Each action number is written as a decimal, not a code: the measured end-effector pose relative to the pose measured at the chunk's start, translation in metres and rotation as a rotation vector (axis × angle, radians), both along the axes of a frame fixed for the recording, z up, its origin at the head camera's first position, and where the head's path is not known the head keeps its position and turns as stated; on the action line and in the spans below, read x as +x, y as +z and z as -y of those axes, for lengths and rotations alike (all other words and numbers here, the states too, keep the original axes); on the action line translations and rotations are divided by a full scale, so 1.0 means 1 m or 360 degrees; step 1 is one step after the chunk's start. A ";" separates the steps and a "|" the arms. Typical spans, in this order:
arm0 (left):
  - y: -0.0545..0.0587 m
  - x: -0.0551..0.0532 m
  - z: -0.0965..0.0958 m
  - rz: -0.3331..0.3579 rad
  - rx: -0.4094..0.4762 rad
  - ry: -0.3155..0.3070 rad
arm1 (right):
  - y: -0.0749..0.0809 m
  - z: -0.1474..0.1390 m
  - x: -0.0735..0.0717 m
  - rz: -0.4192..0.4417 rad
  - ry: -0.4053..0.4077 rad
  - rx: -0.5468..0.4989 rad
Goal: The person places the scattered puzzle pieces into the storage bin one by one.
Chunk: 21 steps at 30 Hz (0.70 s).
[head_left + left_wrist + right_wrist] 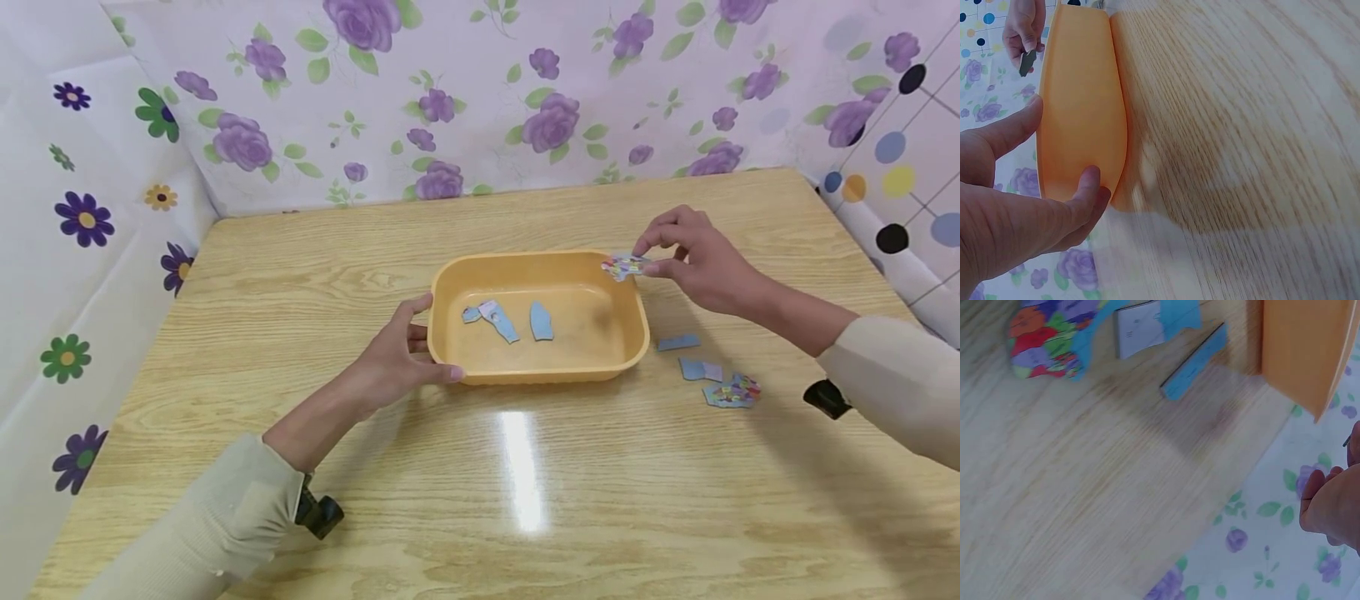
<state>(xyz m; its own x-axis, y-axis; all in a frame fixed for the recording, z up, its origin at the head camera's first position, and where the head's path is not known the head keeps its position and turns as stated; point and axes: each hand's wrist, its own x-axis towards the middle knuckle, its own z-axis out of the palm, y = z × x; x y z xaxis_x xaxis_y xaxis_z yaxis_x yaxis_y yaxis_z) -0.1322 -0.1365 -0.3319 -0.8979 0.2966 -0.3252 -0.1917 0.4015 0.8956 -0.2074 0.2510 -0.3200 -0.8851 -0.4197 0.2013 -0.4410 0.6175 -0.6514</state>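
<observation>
With thumb and fingers spread round its left end, my left hand (386,358) holds a yellow plastic basin (536,374). In the left wrist view the thumb is at the rim and the fingertips lie against the outer wall. My right hand (701,257) pinches a colourful flower-patterned puzzle piece (624,266) over the basin's back right corner. In the right wrist view that hand is partly cut off by the frame edge. Inside the basin lie a small blue piece (471,315), a long blue-and-pink piece (500,322) and a plain blue piece (541,322).
Right of the basin on the wooden table (337,275) lie a narrow blue strip (678,342), a blue-and-lilac piece (701,370) and a multicoloured piece (732,392). Floral sheeting (480,92) hangs behind the table; dotted sheeting (900,183) stands along the right.
</observation>
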 end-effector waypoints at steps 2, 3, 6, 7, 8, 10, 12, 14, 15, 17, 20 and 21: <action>-0.001 0.000 0.000 0.0002 0.0006 -0.0002 | 0.001 0.007 -0.001 0.0018 0.0038 0.0003; -0.001 0.000 0.000 0.0001 0.0009 -0.0002 | 0.001 0.010 -0.001 0.0036 0.0059 0.0003; -0.001 0.000 0.001 0.0000 0.0022 -0.0006 | 0.001 0.018 -0.003 0.0111 0.0104 0.0016; -0.002 0.000 0.001 0.0000 0.0025 -0.0006 | 0.001 0.021 -0.004 0.0128 0.0120 0.0032; -0.002 0.000 0.001 0.0000 0.0025 -0.0006 | 0.000 0.023 -0.004 0.0141 0.0136 0.0046; -0.002 -0.001 0.001 0.0003 0.0027 -0.0002 | 0.000 0.027 -0.006 0.0128 0.0165 0.0103; -0.002 -0.001 0.001 0.0005 0.0029 0.0004 | -0.002 0.031 -0.007 0.0081 0.0190 0.0168; -0.002 -0.001 0.000 0.0008 0.0027 0.0011 | -0.004 0.035 -0.008 0.0016 0.0212 0.0231; -0.002 -0.001 0.000 0.0010 0.0029 0.0014 | -0.005 0.037 -0.009 -0.0024 0.0223 0.0265; -0.002 -0.001 0.000 0.0014 0.0027 0.0018 | -0.007 0.042 -0.009 -0.0079 0.0238 0.0299; -0.002 -0.001 0.000 0.0020 0.0027 0.0020 | -0.010 0.047 -0.010 -0.0131 0.0261 0.0322; -0.002 -0.001 0.000 0.0022 0.0026 0.0021 | -0.010 0.049 -0.010 -0.0136 0.0268 0.0320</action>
<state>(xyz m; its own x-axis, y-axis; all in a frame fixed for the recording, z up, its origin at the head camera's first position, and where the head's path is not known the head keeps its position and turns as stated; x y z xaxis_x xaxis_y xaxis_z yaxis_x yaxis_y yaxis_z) -0.1333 -0.1367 -0.3339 -0.8972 0.2905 -0.3326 -0.2090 0.3842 0.8993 -0.2173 0.2018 -0.3301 -0.7830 -0.5984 0.1700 -0.5963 0.6440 -0.4793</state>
